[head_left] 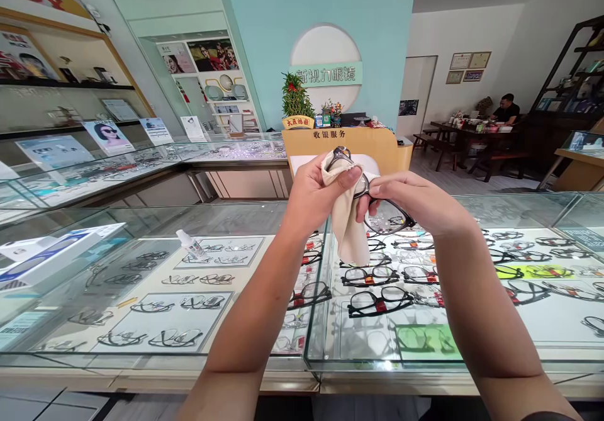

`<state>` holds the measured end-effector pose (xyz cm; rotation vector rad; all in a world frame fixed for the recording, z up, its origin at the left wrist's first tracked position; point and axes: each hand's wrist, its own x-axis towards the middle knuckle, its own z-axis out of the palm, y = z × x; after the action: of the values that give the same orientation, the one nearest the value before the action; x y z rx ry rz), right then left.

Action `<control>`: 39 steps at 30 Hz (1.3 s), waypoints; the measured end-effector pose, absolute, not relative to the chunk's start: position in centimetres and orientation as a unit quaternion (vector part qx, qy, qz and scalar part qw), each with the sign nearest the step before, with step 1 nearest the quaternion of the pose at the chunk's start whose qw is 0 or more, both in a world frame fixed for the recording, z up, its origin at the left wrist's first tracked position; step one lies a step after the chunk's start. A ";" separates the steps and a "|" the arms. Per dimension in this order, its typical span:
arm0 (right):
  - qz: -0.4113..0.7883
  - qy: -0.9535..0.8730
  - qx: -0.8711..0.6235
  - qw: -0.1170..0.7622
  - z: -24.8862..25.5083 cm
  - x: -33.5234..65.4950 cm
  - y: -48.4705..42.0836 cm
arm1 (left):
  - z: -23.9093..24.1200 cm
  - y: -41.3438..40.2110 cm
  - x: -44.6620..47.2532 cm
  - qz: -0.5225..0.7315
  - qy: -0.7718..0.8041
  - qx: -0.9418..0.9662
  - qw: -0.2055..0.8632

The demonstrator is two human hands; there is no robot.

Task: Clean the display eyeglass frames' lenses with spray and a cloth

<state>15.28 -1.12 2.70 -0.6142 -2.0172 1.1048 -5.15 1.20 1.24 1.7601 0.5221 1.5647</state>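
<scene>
Above the glass counter, my left hand [314, 188] is closed around a cream cleaning cloth [352, 235], pinching it over one lens of a pair of dark-framed eyeglasses [387, 219]. The cloth hangs down below my fingers and hides part of that lens. My right hand [413, 197] grips the same eyeglasses near the bridge, its fingers closed on the frame. The other lens is bare and points down to the right. Part of the frame sticks up above my left thumb.
The glass display counter [264, 359] holds rows of eyeglasses. A small white bottle [189, 245] stands on its left half, with a blue-and-white box [61, 254] farther left. Beyond are a wooden cashier desk [340, 141] and a seated person [507, 111] at a dark table.
</scene>
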 end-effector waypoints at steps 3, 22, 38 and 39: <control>0.430 -0.790 -0.233 0.371 2.7 15.4 -1.0 | 1.3 1.2 -5.1 0.603 0.196 0.683 0.363; 0.407 -0.799 -0.236 0.375 3.1 15.7 -1.2 | 0.5 2.5 -5.7 0.572 0.172 0.681 0.424; 0.400 -0.800 -0.248 0.372 3.3 15.5 -1.5 | 0.8 1.9 -5.1 0.611 0.196 0.655 0.400; 0.401 -0.800 -0.247 0.372 3.3 15.5 -1.5 | 0.8 1.9 -5.0 0.619 0.200 0.647 0.397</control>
<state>15.48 -1.55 3.33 -0.6335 -2.0492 1.0279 -4.96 1.93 0.76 1.6395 0.5061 1.5694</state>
